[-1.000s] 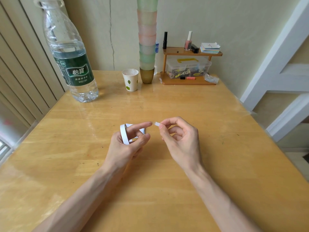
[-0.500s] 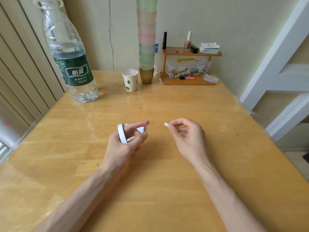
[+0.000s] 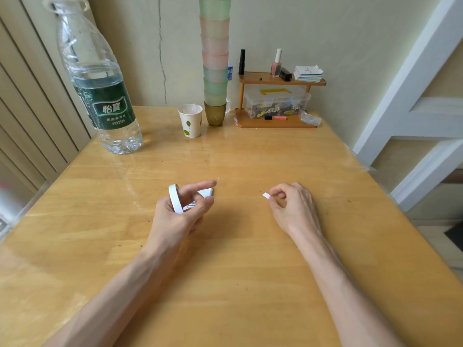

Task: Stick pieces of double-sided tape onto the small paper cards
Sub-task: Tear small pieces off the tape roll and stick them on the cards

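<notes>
One short white piece of double-sided tape [image 3: 265, 195] sits pinched in our right hand [image 3: 292, 206], well right of the white tape roll [image 3: 174, 201] our left hand [image 3: 181, 211] clamps with small white paper cards [image 3: 206, 192]; sticking remains undone.
</notes>
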Demonstrator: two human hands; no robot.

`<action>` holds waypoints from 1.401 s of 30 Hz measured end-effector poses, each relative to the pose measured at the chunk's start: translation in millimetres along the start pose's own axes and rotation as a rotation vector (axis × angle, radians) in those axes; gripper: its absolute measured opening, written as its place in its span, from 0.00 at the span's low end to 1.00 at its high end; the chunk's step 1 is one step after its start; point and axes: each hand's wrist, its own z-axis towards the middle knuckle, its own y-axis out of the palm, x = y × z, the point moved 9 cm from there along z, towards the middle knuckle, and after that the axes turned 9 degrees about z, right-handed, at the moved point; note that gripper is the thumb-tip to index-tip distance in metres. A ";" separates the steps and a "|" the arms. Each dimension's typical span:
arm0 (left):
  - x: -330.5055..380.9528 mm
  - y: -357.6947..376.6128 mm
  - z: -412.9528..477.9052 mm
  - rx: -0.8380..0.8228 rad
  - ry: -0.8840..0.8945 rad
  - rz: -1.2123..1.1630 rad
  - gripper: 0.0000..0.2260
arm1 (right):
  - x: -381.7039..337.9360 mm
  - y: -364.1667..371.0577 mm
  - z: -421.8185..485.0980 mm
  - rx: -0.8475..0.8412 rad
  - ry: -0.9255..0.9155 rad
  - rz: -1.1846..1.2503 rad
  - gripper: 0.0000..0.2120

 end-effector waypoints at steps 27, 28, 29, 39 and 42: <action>-8.0 -55.0 27.2 0.082 -0.043 -0.045 0.11 | -123.9 91.6 -20.6 -0.227 -0.593 -0.020 0.07; -7.8 -55.2 27.7 0.084 -0.043 -0.043 0.11 | -126.4 91.0 -23.2 -0.191 -0.643 -0.051 0.05; -7.8 -55.4 27.9 0.086 -0.044 -0.041 0.11 | -129.4 89.8 -26.6 -0.156 -0.697 -0.079 0.03; -10.9 -56.7 28.6 0.093 -0.050 -0.054 0.11 | -144.3 65.9 -35.7 0.009 -0.749 -0.069 0.05; -10.7 -54.9 28.4 0.086 -0.059 -0.049 0.11 | -126.0 39.1 -22.1 -0.091 -0.526 0.174 0.05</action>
